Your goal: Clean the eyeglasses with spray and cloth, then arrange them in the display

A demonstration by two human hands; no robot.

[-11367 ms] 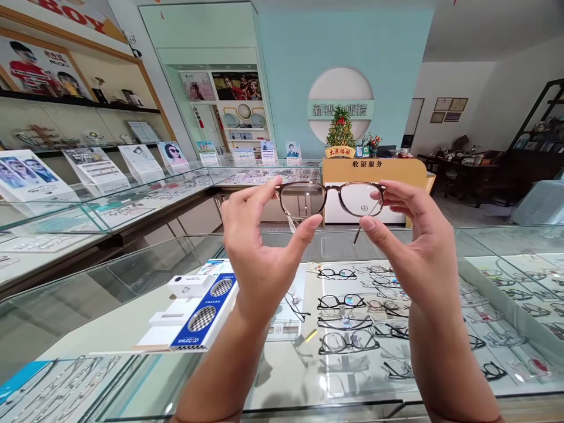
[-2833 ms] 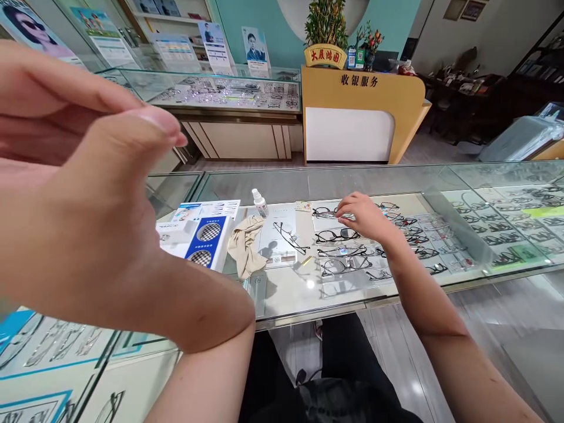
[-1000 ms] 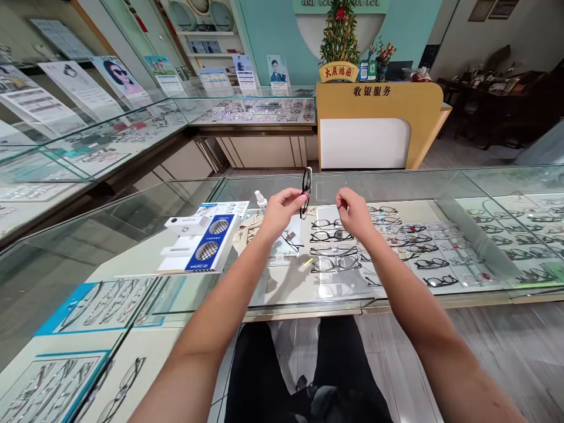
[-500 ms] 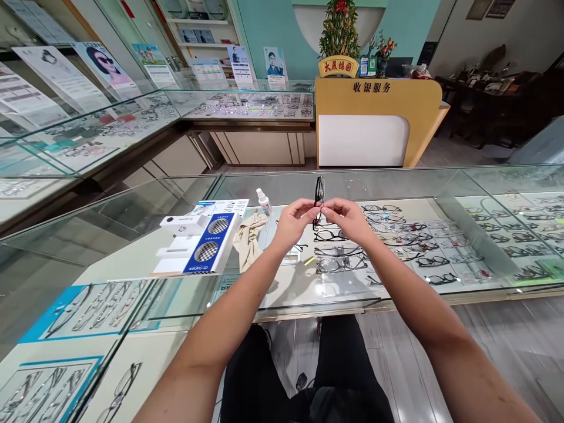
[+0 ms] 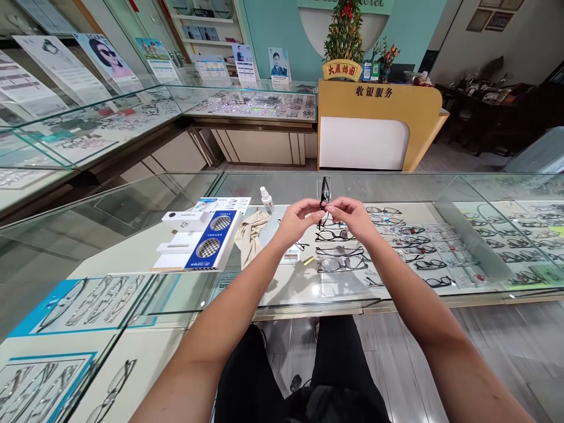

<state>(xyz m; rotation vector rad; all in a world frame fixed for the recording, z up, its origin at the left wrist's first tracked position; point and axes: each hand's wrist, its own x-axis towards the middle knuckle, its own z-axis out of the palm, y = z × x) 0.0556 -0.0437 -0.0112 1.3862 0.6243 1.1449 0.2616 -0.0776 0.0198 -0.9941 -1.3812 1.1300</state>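
A black-framed pair of glasses [image 5: 325, 192] stands edge-on above the glass counter [image 5: 282, 282], held between both hands. My left hand [image 5: 298, 220] pinches it from the left with closed fingers. My right hand [image 5: 352, 216] pinches it from the right, fingertips almost meeting the left ones. Below them, inside the case, lie rows of spectacle frames [image 5: 339, 252]. A beige cleaning cloth [image 5: 249, 234] and a small white spray bottle [image 5: 266, 200] sit on the counter just left of my left hand.
A stack of blue and white boxes [image 5: 207, 238] rests on the counter at left. More glass showcases [image 5: 132, 117] run along the left and back. A yellow cashier desk [image 5: 379, 123] with a potted plant stands beyond. My dark-trousered legs [image 5: 304, 376] are below the counter edge.
Over the last second my right hand has come in from beside the glasses and closed on them, joining the left hand. Both hands with the glasses shifted slightly right.
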